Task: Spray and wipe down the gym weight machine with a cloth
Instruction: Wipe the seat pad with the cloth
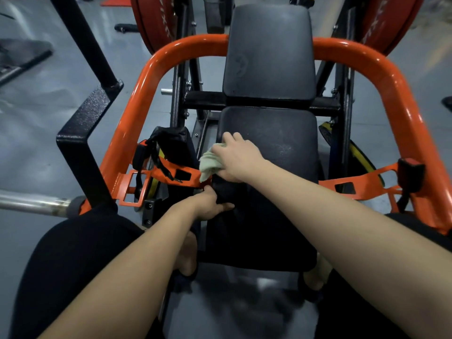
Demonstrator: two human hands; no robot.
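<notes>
On my feed, right hand (236,159) is down on the left edge of the seat pad (281,143), back of hand up, fingers bent over a bunched pale green cloth (208,162) and gripping it. The cloth is pressed against the pad's side edge, and part of it sticks out to the left from under the hand, touching the orange strap bracket (171,173).

Left hand (211,206) sits lower on the same left edge, closed on the pad: thumb on top, fingers wrapped under the rim. The two hands are close but not touching.

The seat pad is black, with a faint scuffed or damp patch right of the right hand; I can't tell which. The black back pad (269,52) stands upright behind it, inside the orange frame (151,77) that loops around both.

Containers: one dark mesh cup (213,15) behind the back pad at top. I can't see what's inside.

Writing: white letters on the red weight plates (151,20) on both sides, cropped and blurred, so not readable. There is an embossed round logo on the back pad, also unreadable.

A black belt bundle (168,143) hangs left of the seat.
</notes>
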